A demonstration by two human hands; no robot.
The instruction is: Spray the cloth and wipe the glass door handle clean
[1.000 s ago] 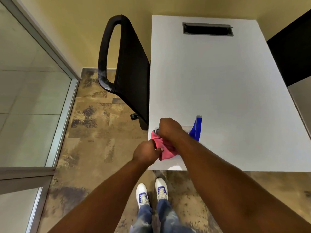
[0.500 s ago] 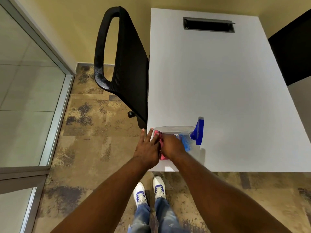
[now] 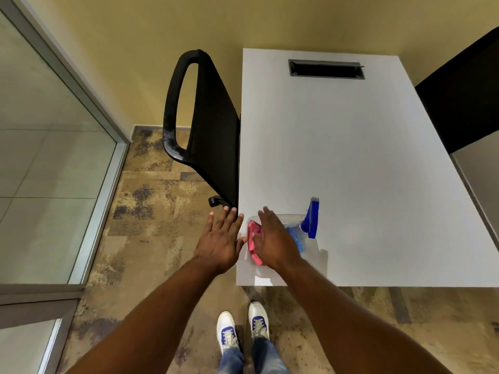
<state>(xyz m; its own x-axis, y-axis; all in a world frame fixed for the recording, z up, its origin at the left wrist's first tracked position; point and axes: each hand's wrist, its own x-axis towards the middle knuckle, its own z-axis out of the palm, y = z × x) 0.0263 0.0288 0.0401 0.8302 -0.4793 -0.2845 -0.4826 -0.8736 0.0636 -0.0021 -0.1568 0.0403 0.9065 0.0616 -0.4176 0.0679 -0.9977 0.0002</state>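
- Two hands in view, both at the near left corner of the surface (image 3: 351, 157).
- Left hand (image 3: 220, 238): spread flat, fingers apart, grasping nothing; it hangs just off the surface edge, over the floor.
- Right hand (image 3: 275, 242): palm down, fingers extended, lying over the cloth (image 3: 252, 234); not clenched. Whether the fingertips pinch the fabric underneath cannot be told.
- Cloth: pink, bunched, in a clear tub (image 3: 278, 217) at the corner; partly covered by the right hand.
- Sprayer (image 3: 310, 221): blue trigger head, bottle lying in the tub just right of the cloth, nozzle pointing away from the person. Untouched.
- Chair (image 3: 210, 125): black, pushed against the left side of the surface.
- Glass panel (image 3: 46, 157): framed, at far left. No door handle shows.
- Step in hand, as judged: taking up cloth and sprayer; nothing sprayed yet.
- To do it well: gather the cloth in one hand so a loose pad faces outward, lift the sprayer by the neck with the other, index on the trigger.
- Aim the nozzle at the cloth, close in, clear of the surface and chair; dampen, do not soak.
- Risk: dragging the light tub off the corner while lifting.
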